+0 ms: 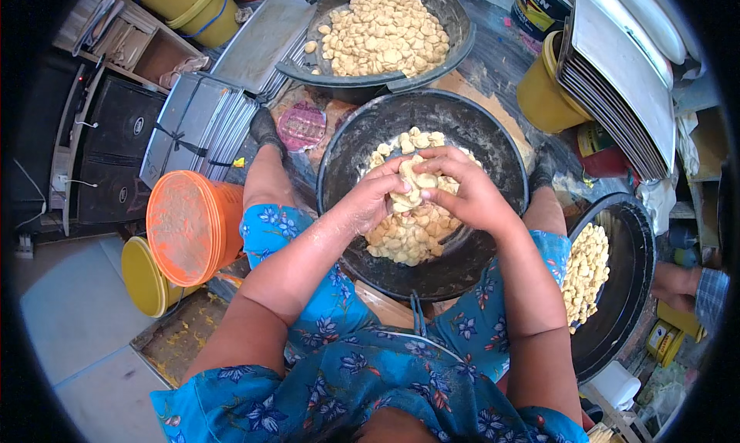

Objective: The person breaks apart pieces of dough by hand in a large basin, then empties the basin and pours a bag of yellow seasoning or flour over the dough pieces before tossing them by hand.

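Between my legs stands a wide black basin (495, 252) with many small, flattened pieces of pale yellow dough (407, 243) in its middle. Over that heap, my left hand (378, 195) and my right hand (472, 193) come together around a lumpy clump of dough (412, 184). The fingers of both hands are curled in on the clump from either side. Pale dust or dough residue coats my left wrist. Whether the clump is one lump or several pieces pressed together, I cannot tell.
A dark tub (456, 58) full of dough pieces stands beyond the basin; another black basin (628, 304) of them is at right. An orange bucket (181, 227) and stacked trays (202, 131) stand left. Part of another person (678, 285) shows at the right edge.
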The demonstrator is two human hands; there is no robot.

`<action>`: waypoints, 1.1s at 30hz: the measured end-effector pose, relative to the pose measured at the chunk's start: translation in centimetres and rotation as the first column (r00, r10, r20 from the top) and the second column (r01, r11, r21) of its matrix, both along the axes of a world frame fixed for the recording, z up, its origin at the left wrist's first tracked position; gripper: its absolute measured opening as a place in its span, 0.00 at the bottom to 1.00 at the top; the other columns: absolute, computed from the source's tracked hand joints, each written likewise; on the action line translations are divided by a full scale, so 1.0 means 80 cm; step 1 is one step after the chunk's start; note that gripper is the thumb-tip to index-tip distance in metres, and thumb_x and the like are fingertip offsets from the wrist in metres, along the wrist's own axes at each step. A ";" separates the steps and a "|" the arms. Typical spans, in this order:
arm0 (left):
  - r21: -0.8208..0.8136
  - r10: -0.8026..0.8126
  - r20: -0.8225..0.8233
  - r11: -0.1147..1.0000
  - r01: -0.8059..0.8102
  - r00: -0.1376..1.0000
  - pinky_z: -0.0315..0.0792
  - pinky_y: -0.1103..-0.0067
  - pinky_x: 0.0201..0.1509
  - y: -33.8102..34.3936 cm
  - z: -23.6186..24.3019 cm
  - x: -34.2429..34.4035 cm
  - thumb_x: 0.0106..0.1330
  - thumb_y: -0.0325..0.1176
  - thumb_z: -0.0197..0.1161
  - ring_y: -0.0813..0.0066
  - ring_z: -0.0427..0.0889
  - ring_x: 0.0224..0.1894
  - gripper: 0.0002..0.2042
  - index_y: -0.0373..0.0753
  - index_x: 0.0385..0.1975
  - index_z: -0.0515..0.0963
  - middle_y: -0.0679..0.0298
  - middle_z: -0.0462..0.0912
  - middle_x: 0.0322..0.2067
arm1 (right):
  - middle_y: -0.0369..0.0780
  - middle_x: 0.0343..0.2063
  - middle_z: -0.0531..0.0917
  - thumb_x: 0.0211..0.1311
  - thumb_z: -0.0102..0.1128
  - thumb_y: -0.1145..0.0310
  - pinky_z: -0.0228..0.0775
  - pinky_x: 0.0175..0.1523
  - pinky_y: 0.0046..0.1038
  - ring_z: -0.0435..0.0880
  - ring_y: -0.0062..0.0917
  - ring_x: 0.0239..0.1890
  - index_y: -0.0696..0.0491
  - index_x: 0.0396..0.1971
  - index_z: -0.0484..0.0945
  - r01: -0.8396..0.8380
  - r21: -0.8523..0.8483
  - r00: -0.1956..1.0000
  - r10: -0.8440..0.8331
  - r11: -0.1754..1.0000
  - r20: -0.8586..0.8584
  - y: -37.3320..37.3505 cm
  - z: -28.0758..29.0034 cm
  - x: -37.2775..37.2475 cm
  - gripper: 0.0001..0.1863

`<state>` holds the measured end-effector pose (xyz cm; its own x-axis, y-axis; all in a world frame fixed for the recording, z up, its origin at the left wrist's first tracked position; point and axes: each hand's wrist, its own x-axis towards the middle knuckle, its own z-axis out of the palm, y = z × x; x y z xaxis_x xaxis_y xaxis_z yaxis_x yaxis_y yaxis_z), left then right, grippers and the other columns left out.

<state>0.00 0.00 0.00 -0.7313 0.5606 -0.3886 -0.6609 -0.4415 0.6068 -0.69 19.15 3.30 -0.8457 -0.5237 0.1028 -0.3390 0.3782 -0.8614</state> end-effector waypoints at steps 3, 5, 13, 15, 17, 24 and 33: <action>0.055 -0.041 -0.062 0.997 0.045 0.997 0.67 0.75 0.55 -0.004 -0.008 -0.004 0.45 0.27 0.53 0.71 0.73 0.50 0.31 0.34 0.55 0.61 0.60 0.72 0.47 | 0.44 0.42 0.77 0.55 0.57 0.70 0.64 0.53 0.30 0.74 0.33 0.48 0.55 0.40 0.77 0.035 -0.076 0.998 -0.038 0.996 -0.040 0.001 0.005 -0.003 0.12; 0.039 -0.137 -0.127 0.989 0.143 0.982 0.65 0.75 0.57 -0.009 -0.021 -0.007 0.46 0.27 0.52 0.72 0.73 0.49 0.30 0.34 0.55 0.61 0.60 0.73 0.46 | 0.42 0.39 0.77 0.55 0.58 0.71 0.65 0.52 0.29 0.74 0.29 0.47 0.57 0.38 0.77 0.182 -0.093 0.952 -0.152 0.979 0.264 0.000 0.011 -0.004 0.11; -0.053 -0.078 -0.059 0.996 0.075 0.995 0.73 0.85 0.28 -0.005 0.001 -0.003 0.45 0.28 0.52 0.79 0.77 0.36 0.30 0.35 0.55 0.61 0.64 0.74 0.41 | 0.42 0.39 0.77 0.50 0.60 0.74 0.65 0.51 0.28 0.75 0.29 0.46 0.57 0.40 0.75 -0.030 -0.041 0.984 0.022 0.999 -0.178 0.004 0.000 -0.005 0.15; -0.041 -0.082 -0.062 0.996 0.080 0.995 0.71 0.87 0.22 -0.005 0.002 -0.003 0.45 0.28 0.52 0.81 0.76 0.34 0.30 0.35 0.55 0.60 0.64 0.74 0.40 | 0.41 0.39 0.77 0.50 0.60 0.74 0.65 0.51 0.29 0.75 0.30 0.46 0.57 0.39 0.75 0.005 -0.077 0.999 -0.009 0.997 -0.046 0.005 0.003 -0.006 0.14; 0.016 -0.101 -0.093 0.995 0.103 0.991 0.69 0.87 0.20 -0.006 0.004 -0.002 0.45 0.29 0.52 0.82 0.76 0.32 0.30 0.35 0.55 0.60 0.65 0.74 0.40 | 0.41 0.39 0.77 0.50 0.60 0.74 0.65 0.51 0.29 0.75 0.30 0.46 0.56 0.39 0.75 0.088 -0.112 0.985 -0.069 0.990 0.156 0.006 0.008 -0.006 0.14; 0.053 -0.124 -0.056 0.990 0.127 0.991 0.67 0.89 0.17 -0.006 0.009 -0.002 0.45 0.28 0.52 0.84 0.75 0.30 0.30 0.37 0.56 0.60 0.66 0.73 0.38 | 0.40 0.38 0.76 0.50 0.60 0.73 0.66 0.50 0.29 0.75 0.29 0.45 0.56 0.39 0.74 0.063 -0.118 0.997 -0.057 0.991 0.054 0.005 0.007 -0.004 0.14; 0.030 -0.141 -0.075 0.989 0.143 0.987 0.60 0.91 0.16 -0.007 0.014 -0.004 0.48 0.24 0.50 0.78 0.75 0.25 0.32 0.39 0.59 0.56 0.58 0.75 0.37 | 0.38 0.35 0.77 0.55 0.57 0.72 0.65 0.48 0.24 0.75 0.22 0.39 0.56 0.40 0.73 0.270 -0.231 0.933 -0.195 0.935 0.303 0.006 -0.011 -0.007 0.12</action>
<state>-0.29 -0.59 1.08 -0.6686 0.6732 -0.3158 -0.6734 -0.3681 0.6411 -1.23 19.59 2.45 -0.9548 -0.2943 -0.0405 -0.0086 0.1636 -0.9865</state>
